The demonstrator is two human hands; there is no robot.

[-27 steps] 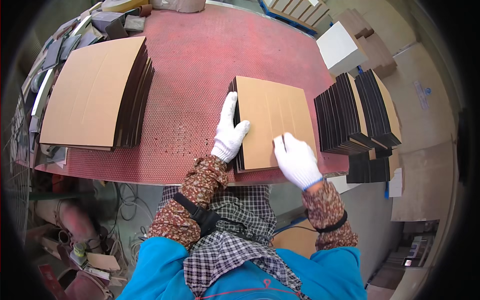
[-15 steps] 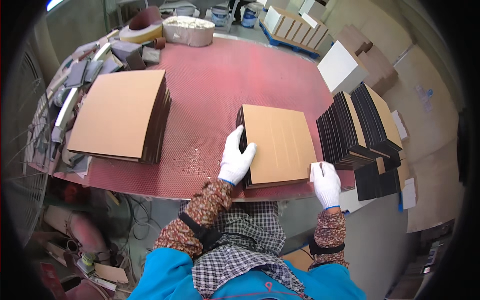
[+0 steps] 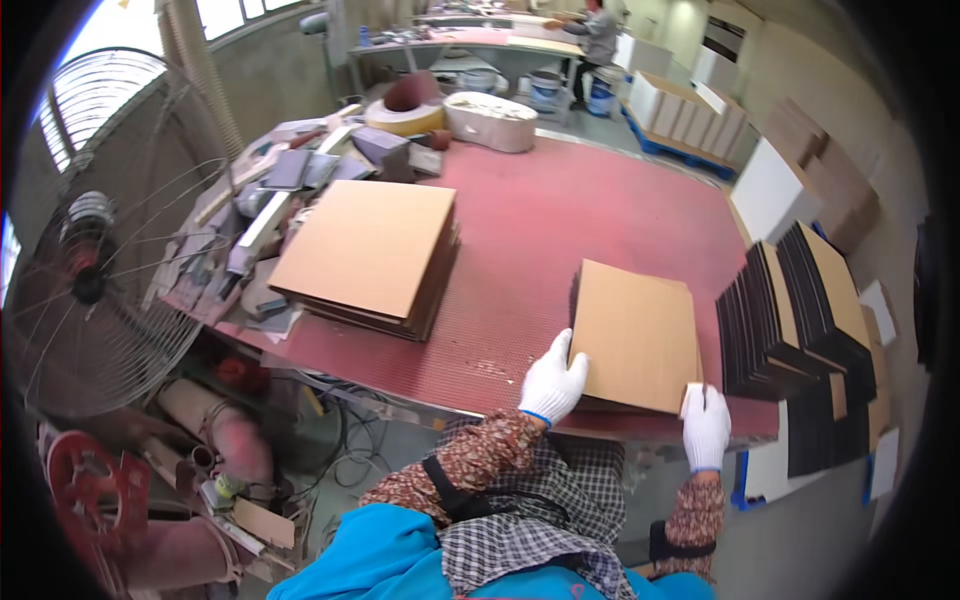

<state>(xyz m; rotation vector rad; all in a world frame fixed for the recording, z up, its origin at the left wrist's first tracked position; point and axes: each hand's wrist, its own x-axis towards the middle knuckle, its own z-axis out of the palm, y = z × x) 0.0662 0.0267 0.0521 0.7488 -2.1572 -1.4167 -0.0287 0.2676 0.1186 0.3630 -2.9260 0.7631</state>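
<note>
As the view swings up and to the left, the stack of brown boards [image 3: 635, 340] sits on the red table near its front edge, between three and four o'clock from the middle of the view, and look at the change: no right glove over its top face any more! Moments ago that hand was on the board; now the right hand [image 3: 707, 425] is down at the stack's five o'clock, by the near corner, fingers bunched narrow, and whether something small is pinched there, or the fingertips touch the corner, I cannot tell. Over at eight o'clock, the left hand [image 3: 553, 385] is right where it was against the stack, thumb spread wide from the fingers, lying on the edge of the top board. For the work, I'd judge, that means a pause in the pass across that face, with the left hand steadying the pile. Outward we go: black-edged stacks [image 3: 765, 320] stand just beside it at three o'clock, a second brown stack [image 3: 365, 245] waits at ten, untouched, with a heap of grey pads and offcuts [image 3: 290, 170] behind it on the red table [image 3: 600, 190]. Further off, a wire fan [image 3: 85, 275] looms at nine, and a co-worker [image 3: 597, 40] shows at twelve, beside a far bench.
</note>
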